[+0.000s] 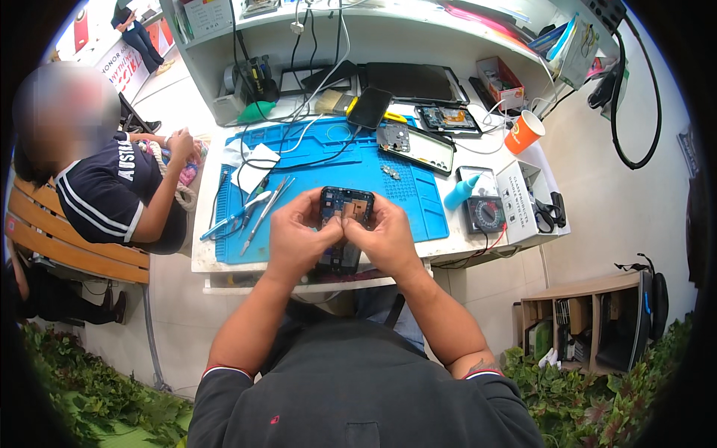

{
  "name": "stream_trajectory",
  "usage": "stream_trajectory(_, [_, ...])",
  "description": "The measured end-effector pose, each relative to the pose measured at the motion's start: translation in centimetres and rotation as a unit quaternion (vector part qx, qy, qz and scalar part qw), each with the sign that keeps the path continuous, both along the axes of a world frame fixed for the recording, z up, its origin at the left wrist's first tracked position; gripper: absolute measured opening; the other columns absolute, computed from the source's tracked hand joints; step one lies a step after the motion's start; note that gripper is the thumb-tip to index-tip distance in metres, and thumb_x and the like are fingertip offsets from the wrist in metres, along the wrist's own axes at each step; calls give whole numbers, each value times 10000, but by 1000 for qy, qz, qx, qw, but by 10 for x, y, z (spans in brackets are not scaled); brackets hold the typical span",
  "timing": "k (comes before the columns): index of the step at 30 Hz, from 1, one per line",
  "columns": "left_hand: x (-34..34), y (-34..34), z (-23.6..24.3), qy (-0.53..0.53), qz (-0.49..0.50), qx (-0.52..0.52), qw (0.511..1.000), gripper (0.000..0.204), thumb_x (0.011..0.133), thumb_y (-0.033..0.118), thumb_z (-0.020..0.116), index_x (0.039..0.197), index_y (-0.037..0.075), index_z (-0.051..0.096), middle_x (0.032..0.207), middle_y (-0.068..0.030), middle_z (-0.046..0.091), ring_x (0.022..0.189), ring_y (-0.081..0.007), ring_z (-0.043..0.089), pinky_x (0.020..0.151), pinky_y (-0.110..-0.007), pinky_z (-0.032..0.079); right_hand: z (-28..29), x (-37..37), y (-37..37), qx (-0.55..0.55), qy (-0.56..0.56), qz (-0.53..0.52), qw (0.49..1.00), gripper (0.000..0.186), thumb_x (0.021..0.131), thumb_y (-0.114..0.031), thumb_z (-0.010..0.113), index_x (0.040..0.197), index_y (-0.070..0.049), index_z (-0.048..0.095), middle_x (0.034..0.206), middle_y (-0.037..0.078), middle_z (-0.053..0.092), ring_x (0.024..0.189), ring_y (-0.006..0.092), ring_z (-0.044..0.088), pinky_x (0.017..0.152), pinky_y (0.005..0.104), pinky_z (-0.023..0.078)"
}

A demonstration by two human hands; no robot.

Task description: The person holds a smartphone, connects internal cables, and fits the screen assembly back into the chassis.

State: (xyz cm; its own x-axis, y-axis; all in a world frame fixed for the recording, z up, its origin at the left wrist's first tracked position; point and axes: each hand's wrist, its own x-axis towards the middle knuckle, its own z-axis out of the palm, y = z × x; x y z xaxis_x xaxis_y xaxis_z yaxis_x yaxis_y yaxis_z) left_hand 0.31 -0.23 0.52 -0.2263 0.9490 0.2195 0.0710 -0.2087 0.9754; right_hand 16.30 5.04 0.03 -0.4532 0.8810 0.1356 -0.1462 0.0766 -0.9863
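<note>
Between both hands is an opened smartphone (pixel 348 200), its circuit board and copper-coloured parts showing, held over the near edge of a blue repair mat (pixel 328 175). My left hand (pixel 297 233) grips its left side, the thumb pressing on the inner parts. My right hand (pixel 386 233) grips the right side, and its thumb meets the left one at the middle. What lies under the thumbtips is hidden. Left of my left hand, tweezers (pixel 267 213) and a blue-and-white pen-like tool (pixel 237 214) rest on the mat.
Behind the phone lie a dark phone (pixel 370 108), an opened phone frame (pixel 418 147) and a brush (pixel 334 102). To the right stand a blue bottle (pixel 461 192), a multimeter (pixel 485 215), an orange cup (pixel 524 133) and a white box (pixel 523 196). Another person (pixel 112 172) sits at the left.
</note>
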Motion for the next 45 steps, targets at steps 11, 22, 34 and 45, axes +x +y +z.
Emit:
stream_trajectory(11, [0,-2,2,-20,19,-7,1000,370,864,-26,749,1223,-70,670,1029,-64,753,918,-86,696,816,-241,565,-13,15,6,-78,60,78,992,245,939,-9,684,1176,34,638,1096,66,730,985,89,661,897,264,525])
stream_trajectory(22, [-1,-2,1,-7,18,0,1000,401,855,-25,748,1245,-71,665,1034,-69,752,912,-83,691,802,-236,565,-18,15,8,-109,66,77,989,221,943,-35,718,1150,36,683,1080,71,741,952,91,666,869,254,531])
stream_trajectory(34, [-2,2,-8,-41,7,-16,999,422,862,-38,735,1270,-93,645,1057,-87,750,932,-90,688,826,-240,558,-13,14,8,-118,56,71,989,155,944,-40,720,1088,12,702,995,27,742,885,51,647,802,228,517])
stream_trajectory(45, [-5,0,-9,-65,-21,-40,997,462,877,-35,746,1313,-109,611,1092,-101,743,959,-102,687,853,-248,556,-18,16,10,-115,47,92,988,210,942,-80,762,1131,7,734,1005,27,752,886,61,658,822,240,538])
